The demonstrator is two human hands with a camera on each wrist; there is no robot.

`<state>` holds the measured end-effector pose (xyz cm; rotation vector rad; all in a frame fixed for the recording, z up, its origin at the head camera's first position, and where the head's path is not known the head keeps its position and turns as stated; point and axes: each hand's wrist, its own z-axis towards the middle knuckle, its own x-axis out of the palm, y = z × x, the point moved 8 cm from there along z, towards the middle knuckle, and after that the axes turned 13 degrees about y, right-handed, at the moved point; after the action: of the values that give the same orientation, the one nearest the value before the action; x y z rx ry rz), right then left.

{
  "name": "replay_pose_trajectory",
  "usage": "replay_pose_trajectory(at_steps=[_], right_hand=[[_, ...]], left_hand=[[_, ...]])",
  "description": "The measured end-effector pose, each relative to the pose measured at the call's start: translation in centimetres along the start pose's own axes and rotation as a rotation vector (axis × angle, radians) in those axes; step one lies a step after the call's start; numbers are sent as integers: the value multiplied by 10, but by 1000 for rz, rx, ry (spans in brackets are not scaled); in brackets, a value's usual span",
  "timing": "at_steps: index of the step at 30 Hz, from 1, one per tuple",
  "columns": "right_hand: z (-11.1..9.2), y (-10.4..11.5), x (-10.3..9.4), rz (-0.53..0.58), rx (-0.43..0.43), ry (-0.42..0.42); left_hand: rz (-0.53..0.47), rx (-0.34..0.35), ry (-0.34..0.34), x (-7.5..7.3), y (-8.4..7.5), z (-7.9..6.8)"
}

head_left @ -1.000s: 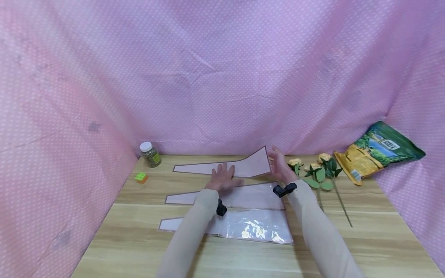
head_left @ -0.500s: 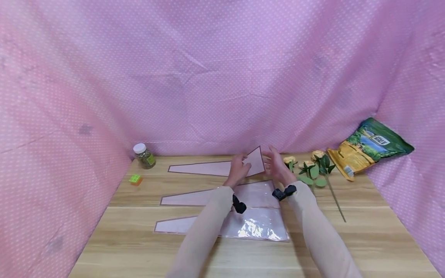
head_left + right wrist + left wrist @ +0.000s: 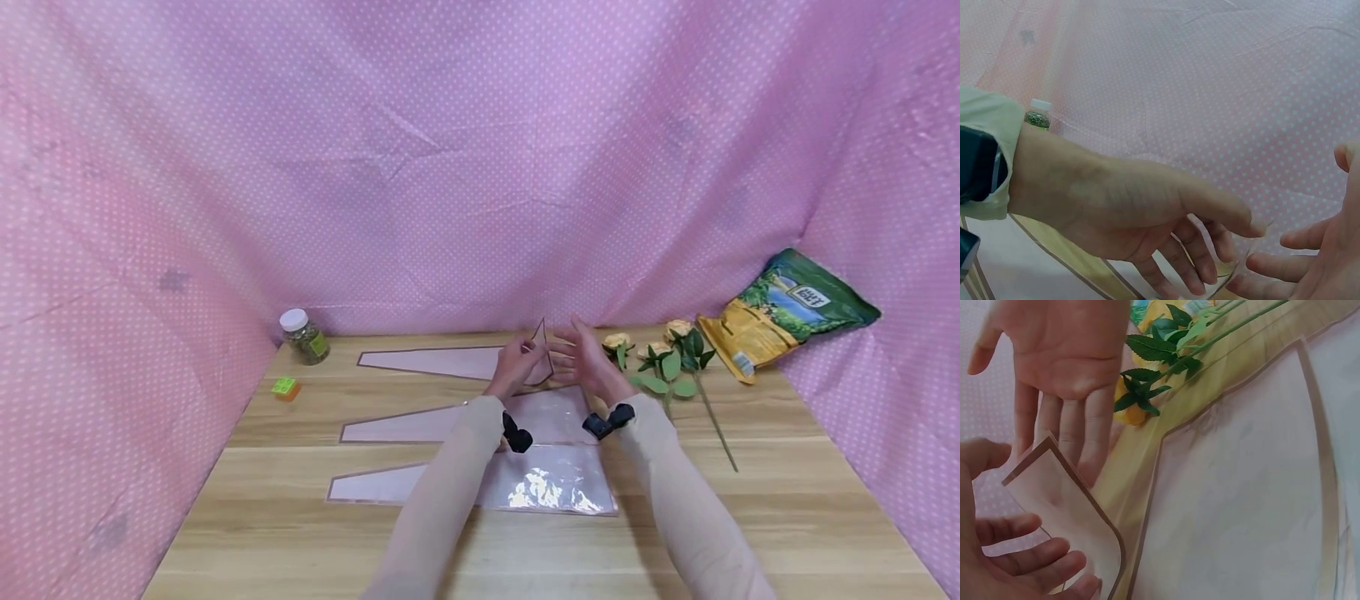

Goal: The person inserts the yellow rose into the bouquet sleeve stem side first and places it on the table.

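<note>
Head view: I see a pale, brown-bordered, tapering plastic-looking sheet (image 3: 450, 362) at the back of the wood-grain desk (image 3: 525, 558), its wide end raised between left grip (image 3: 517, 365) and right grip (image 3: 592, 362). Left wrist: left fingers curl beside it (pinching? I can't tell). Right wrist: right grip's released; I'd bend gently, avoiding creases.

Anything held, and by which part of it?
Can't tell: the farthest sheet's wide end is raised between left hand and right hand; no clear pinch shows.

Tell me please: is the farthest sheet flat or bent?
Bent: the farthest sheet has its wide end raised between left hand and right hand, while its narrow part looks flat.
</note>
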<state>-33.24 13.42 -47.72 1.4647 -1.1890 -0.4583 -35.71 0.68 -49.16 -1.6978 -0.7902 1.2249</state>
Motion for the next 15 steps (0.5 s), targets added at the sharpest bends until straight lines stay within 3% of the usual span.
replay_pose_trajectory(at_steps=[11,15], right_hand=[[2,-5,0,14,-27,-5],[2,-9,-2,-5,-23,-2]], left_hand=[[-59,-18,27,-2,6,3],[-27,-31,23,-5,5,1]])
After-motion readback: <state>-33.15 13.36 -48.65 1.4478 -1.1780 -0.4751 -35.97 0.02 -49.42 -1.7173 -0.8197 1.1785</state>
